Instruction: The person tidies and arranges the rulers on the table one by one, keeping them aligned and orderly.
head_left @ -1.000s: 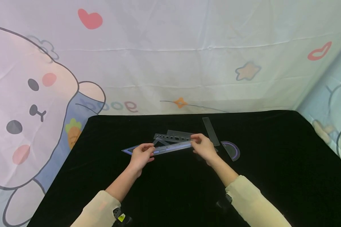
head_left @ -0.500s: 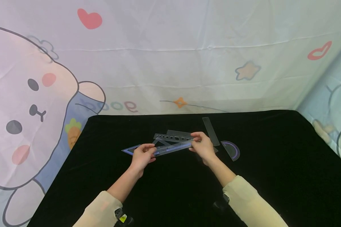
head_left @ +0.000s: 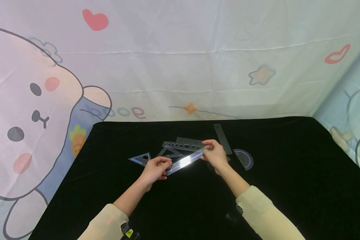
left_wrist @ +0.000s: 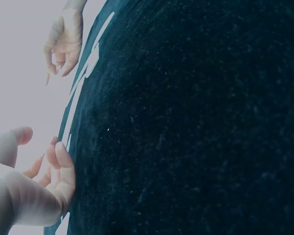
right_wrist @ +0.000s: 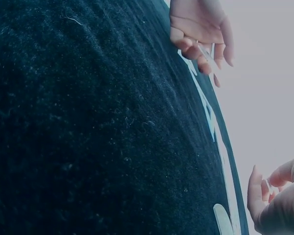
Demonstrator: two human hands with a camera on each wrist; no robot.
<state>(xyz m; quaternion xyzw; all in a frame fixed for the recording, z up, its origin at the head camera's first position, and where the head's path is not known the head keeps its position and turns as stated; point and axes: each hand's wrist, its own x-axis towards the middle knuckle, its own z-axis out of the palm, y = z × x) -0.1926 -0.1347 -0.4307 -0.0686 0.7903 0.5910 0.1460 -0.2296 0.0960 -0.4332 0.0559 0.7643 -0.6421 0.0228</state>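
A clear ruler (head_left: 185, 161) with a blue-purple stripe and a bright glare is held slantwise above the dark cloth, its right end higher in the head view. My left hand (head_left: 157, 169) pinches its near left end between thumb and fingers. At the far end, my right hand (head_left: 215, 156) grips it the same way. In the right wrist view, the left hand (right_wrist: 198, 27) shows the ruler's edge between its fingers. Behind the ruler lie a stencil ruler with holes (head_left: 183, 146) and a clear set square (head_left: 171, 151), partly covered.
A blue-edged set square (head_left: 137, 160) lies left of the left hand. Beyond the stencil sits another clear ruler (head_left: 189, 141). Right of the right hand are a slanted clear ruler (head_left: 222, 138) and a protractor (head_left: 244, 159). Black cloth (head_left: 180, 206) covers the table.
My left hand has moved right and toward me, so the ruler slants more steeply and now catches bright glare. The right hand has shifted only slightly. The blue-edged set square is more exposed.
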